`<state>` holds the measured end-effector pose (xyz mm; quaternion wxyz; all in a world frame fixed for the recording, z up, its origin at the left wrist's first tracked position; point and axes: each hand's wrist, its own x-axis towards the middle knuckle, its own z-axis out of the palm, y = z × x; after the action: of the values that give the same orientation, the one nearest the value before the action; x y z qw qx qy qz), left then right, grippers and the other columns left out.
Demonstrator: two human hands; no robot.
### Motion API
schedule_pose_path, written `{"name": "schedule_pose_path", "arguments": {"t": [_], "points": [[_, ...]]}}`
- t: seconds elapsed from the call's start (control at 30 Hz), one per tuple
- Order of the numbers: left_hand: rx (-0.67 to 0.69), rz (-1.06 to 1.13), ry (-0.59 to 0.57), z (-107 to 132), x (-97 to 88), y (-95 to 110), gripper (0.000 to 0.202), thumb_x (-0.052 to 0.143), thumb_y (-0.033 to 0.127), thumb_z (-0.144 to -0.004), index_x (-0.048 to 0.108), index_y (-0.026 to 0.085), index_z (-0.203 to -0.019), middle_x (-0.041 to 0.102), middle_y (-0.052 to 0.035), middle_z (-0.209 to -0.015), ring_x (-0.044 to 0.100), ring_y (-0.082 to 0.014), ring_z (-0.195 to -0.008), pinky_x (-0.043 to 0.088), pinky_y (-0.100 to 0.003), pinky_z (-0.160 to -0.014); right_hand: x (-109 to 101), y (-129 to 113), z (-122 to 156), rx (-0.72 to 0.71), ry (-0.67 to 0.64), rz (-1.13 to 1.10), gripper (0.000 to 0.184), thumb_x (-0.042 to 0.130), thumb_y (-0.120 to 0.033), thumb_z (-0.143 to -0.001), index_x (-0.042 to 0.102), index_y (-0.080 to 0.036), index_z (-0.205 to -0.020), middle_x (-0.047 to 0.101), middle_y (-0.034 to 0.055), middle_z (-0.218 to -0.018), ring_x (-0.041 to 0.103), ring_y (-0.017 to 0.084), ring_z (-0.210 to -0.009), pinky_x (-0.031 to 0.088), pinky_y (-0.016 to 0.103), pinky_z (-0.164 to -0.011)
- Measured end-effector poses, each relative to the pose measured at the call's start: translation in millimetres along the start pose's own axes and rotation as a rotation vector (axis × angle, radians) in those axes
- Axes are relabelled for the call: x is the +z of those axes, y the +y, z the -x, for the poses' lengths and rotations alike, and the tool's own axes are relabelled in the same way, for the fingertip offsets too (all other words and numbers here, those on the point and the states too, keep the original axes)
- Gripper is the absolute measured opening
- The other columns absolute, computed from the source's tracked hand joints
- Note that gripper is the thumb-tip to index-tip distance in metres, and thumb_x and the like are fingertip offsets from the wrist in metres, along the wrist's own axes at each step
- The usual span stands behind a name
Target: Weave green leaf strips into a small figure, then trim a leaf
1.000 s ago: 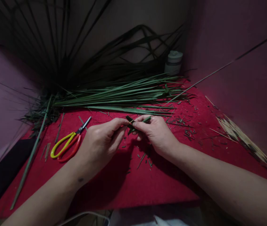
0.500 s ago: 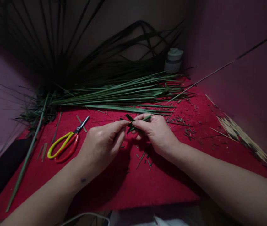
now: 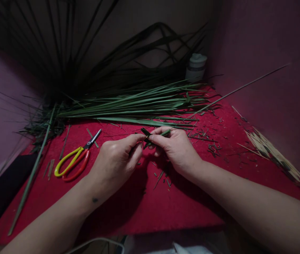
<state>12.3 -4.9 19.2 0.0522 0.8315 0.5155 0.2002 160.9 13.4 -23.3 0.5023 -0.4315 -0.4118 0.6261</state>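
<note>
While the left hand (image 3: pixel 118 153) pinches, fingertips nearly closed, at the small leaf piece (image 3: pixel 146 132), the right hand (image 3: pixel 176 146) grips it too, fingers curled, up above the red surface (image 3: pixel 184 208)! Clippings (image 3: pixel 213 150) suggest cutting done; this crossed piece looks unfinished, and long leaves (image 3: pixel 139 106) behind seem unworked.

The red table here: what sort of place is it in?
Probably a small, dimly lit indoor work corner; whether in a home or a workshop, I cannot tell. The red table bears a spread of long green leaves and a pair of scissors.
</note>
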Motion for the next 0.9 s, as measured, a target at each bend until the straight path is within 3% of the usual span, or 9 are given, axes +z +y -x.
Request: {"name": "schedule_pose_path", "arguments": {"t": [0.5,0.9], "points": [[-0.027,0.035,-0.007,-0.2,-1.0,1.9,0.033,0.044,0.021,-0.082,0.069,0.012,-0.101,0.068,-0.0019,-0.063,0.057,-0.0109,-0.049,0.038,-0.02,-0.049,1.0,-0.4,0.8,-0.032,0.008,0.056,0.009,0.062,-0.024,-0.071,0.06,-0.016,-0.074,0.055,-0.0053,-0.052,0.046,0.006,-0.039,0.036,0.018,-0.039],[0.016,0.073,0.067,0.4,1.1,3.6,0.032,0.047,0.016,-0.081,0.07,0.007,-0.101,0.07,-0.0038,-0.062,0.052,-0.0083,-0.042,0.036,-0.019,-0.046,-1.5,4.1,1.1,-0.264,0.051,0.273,0.01,0.057,-0.023,-0.076,0.064,-0.016,-0.076,0.056,-0.0036,-0.056,0.05,0.008,-0.049,0.039,0.021,-0.05]]}}
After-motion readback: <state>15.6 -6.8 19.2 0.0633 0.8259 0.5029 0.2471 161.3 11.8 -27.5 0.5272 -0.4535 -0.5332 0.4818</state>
